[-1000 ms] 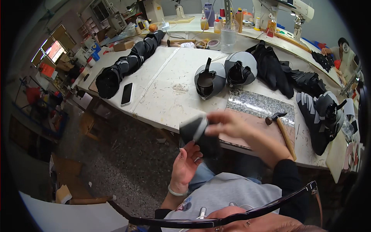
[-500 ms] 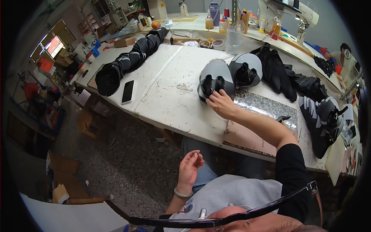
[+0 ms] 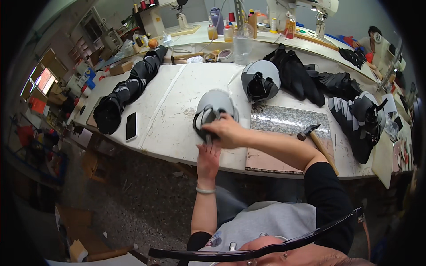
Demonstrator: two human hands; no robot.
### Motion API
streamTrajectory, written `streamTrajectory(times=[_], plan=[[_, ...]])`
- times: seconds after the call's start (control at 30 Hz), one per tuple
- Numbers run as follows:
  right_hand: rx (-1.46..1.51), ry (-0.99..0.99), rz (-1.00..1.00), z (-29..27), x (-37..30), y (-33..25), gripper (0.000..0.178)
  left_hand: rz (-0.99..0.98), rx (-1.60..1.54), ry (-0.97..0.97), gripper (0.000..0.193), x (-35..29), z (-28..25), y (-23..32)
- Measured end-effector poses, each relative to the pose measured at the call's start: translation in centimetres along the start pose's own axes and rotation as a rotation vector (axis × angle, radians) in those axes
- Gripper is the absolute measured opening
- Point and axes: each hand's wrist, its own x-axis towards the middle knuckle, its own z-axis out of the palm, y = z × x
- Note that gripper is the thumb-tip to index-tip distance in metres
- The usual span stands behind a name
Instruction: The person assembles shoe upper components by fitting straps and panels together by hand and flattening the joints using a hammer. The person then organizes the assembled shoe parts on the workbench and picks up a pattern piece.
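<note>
A grey-and-black shoe upper (image 3: pixel 216 100) is near the front edge of the white table, its rounded grey end facing away from me. My right hand (image 3: pixel 228 132) is closed on the black opening at its near side; the hand is slightly blurred. Just below, my left hand (image 3: pixel 207 163) reaches up with fingers stretched out, by the near end of the upper. Whether those fingertips touch it I cannot tell. A second grey-and-black upper (image 3: pixel 268 73) stands farther back to the right.
A hammer (image 3: pixel 320 144) lies across a speckled stone slab (image 3: pixel 288 117) on the right. More black and grey uppers (image 3: pixel 355 126) lie beyond it. To the left are a phone (image 3: pixel 131 126) and a long row of nested black uppers (image 3: pixel 128 91). A water-filled clear cup (image 3: pixel 242 48) stands behind.
My right hand has brought the upper left and nearer to me, away from the second one. My left hand has risen from my lap to the upper's near end, its fingers straightening.
</note>
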Motion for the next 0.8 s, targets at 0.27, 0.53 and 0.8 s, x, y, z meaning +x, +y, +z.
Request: streamTrajectory(times=[0.27, 0.53, 0.8], plan=[[-0.610, 0.203, 0.452, -4.7, -5.1, 10.2, 0.065, 0.194, -0.062, 0.002, 0.048, 0.3, 4.1, 0.8], [-0.617, -0.053, 0.524, -7.5, -2.4, 16.3, 0.042, 0.270, 0.106, -0.064, 0.056, 1.3, 9.3, 3.1], [0.164, 0.352, 0.322, -22.7, 2.3, 8.7, 0.043, 0.139, 0.115, -0.109, 0.041, 6.3, 14.9, 6.1]])
